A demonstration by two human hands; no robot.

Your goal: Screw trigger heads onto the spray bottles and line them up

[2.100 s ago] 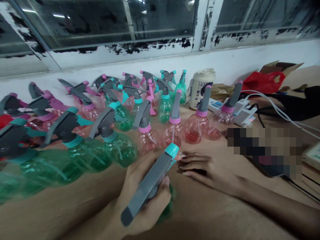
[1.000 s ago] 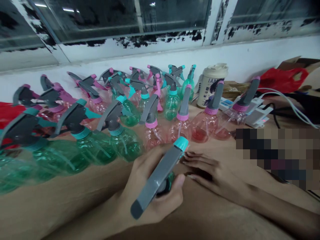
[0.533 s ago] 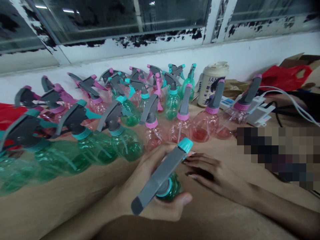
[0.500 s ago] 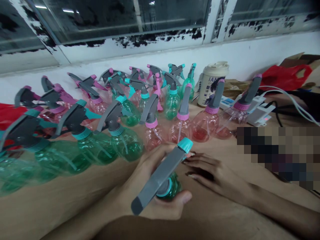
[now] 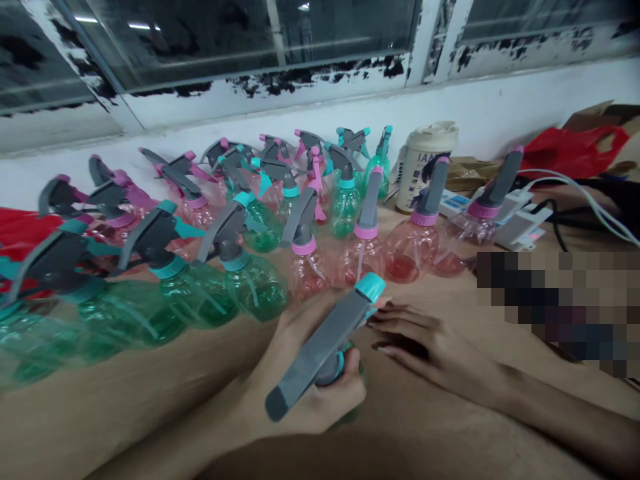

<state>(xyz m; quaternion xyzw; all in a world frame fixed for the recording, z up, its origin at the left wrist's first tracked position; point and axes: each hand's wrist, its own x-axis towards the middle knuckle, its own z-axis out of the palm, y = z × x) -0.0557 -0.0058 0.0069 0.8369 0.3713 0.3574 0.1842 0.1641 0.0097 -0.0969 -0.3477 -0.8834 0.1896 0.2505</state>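
A green spray bottle [image 5: 330, 343] with a grey trigger head and a turquoise nozzle tip is in my left hand [image 5: 305, 387]. My fingers and thumb wrap round its neck and turquoise collar, and most of its body is hidden. The grey head slants up to the right. My right hand [image 5: 430, 340] lies low over the table, just right of the nozzle, with fingers stretched out and the thumb apart. Its fingertips are close to the bottle head; whether they touch it I cannot tell. Nothing shows in that hand.
Several green spray bottles [image 5: 257, 287] stand at the left, with several pink spray bottles [image 5: 363, 257] in front and behind. Farther back are a lidded coffee cup [image 5: 425, 167], a white power strip [image 5: 523, 223] with cables, and a red plastic bag [image 5: 575, 157] by the wall.
My left thumb has closed in over the bottle's neck, hiding more of its green body. The trigger head has shifted only slightly. My right hand stays almost still.
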